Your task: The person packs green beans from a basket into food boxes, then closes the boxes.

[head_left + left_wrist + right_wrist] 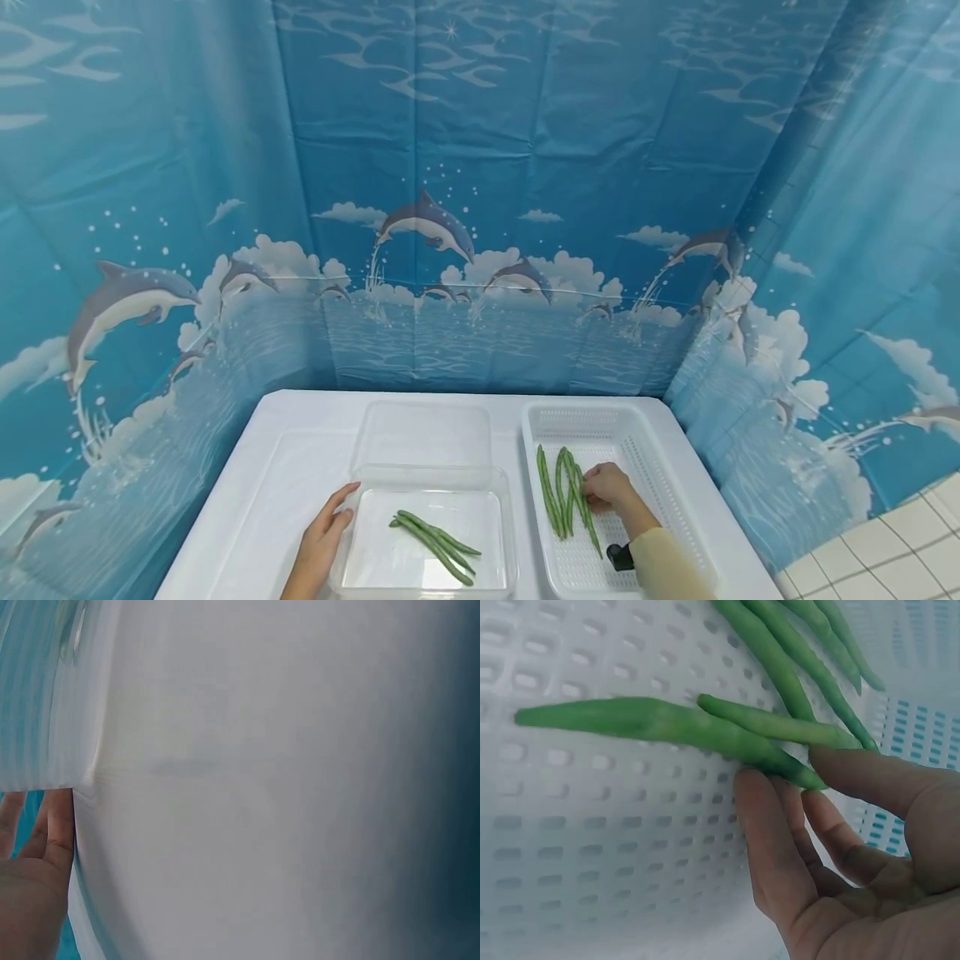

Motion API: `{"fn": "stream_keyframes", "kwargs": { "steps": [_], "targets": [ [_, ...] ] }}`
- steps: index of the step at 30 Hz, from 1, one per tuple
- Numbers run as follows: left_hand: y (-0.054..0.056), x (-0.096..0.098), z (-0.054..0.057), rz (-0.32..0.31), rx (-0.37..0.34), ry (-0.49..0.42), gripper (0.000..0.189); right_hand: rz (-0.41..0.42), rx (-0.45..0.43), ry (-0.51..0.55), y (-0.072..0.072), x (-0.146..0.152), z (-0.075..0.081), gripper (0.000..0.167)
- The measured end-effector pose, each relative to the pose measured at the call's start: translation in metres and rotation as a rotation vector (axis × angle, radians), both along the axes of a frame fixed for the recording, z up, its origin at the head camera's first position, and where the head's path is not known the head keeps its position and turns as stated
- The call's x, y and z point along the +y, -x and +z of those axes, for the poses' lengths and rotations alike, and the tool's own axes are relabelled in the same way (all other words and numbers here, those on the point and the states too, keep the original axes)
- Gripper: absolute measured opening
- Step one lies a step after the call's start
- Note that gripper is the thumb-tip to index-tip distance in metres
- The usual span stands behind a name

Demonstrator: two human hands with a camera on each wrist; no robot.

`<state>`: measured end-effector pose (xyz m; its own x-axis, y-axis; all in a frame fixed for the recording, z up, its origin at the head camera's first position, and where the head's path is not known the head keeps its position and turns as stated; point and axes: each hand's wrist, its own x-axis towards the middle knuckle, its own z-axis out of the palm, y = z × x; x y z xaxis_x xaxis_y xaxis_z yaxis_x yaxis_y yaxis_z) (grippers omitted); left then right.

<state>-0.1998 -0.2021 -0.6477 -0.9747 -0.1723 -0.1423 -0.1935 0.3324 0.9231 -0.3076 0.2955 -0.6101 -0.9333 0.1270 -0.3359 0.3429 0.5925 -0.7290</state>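
Note:
In the head view my left hand point(322, 537) rests against the left side of a clear plastic container point(504, 533), fingers fairly straight along its wall. Several green beans point(435, 540) lie together in that container. My right hand point(609, 487) is inside a white perforated basket point(534, 508), over its bean pile. Up close in the right wrist view, the thumb and fingers point(761, 825) pinch a green bean point(667, 724) near one end. Other green beans point(776, 664) lie just beyond it. In the left wrist view only part of the left hand point(41, 862) shows beside the container wall.
A clear flat lid point(423, 429) lies behind the container on the white-covered table point(247, 500). A black wrist camera point(620, 557) sits at the right sleeve. Blue dolphin-print curtains point(480, 333) hang close around the table's back and sides.

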Motion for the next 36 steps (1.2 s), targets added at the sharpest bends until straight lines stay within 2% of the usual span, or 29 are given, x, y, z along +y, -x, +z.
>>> {"fn": "stream_keyframes", "kwargs": {
  "steps": [7, 9, 12, 15, 20, 23, 27, 31, 36],
  "targets": [
    [0.0, 0.0, 0.0, 0.004, -0.002, -0.006, 0.046, 0.087, 0.09, -0.239, -0.005, -0.015, 0.003, 0.007],
    [-0.001, 0.0, 0.0, 0.006, -0.002, -0.007, 0.046, 0.097, 0.093, -0.27, -0.005, -0.017, 0.002, 0.005],
    [0.0, 0.001, 0.0, 0.008, -0.005, -0.005, 0.046, 0.087, 0.077, -0.258, -0.004, -0.018, 0.0, 0.004],
    [0.0, 0.001, 0.0, 0.005, -0.004, -0.004, 0.046, 0.062, 0.051, -0.174, -0.005, -0.018, -0.002, 0.015],
    [-0.001, 0.001, 0.0, 0.0, -0.004, -0.005, 0.046, 0.02, -0.009, 0.072, -0.009, -0.019, 0.004, 0.038],
    [-0.001, 0.0, -0.001, -0.005, -0.002, -0.008, 0.046, -0.015, -0.043, 0.185, -0.011, -0.021, 0.012, 0.041],
    [-0.001, -0.001, -0.002, -0.008, -0.001, -0.007, 0.045, -0.045, -0.075, 0.276, -0.012, -0.023, 0.026, 0.043],
    [-0.001, -0.001, -0.001, -0.006, -0.004, 0.002, 0.046, 0.003, -0.087, 0.36, -0.01, -0.028, 0.042, 0.047],
    [-0.001, 0.0, 0.002, -0.004, -0.004, -0.001, 0.046, 0.11, -0.083, 0.458, -0.009, -0.041, 0.065, 0.056]
  ]
}}
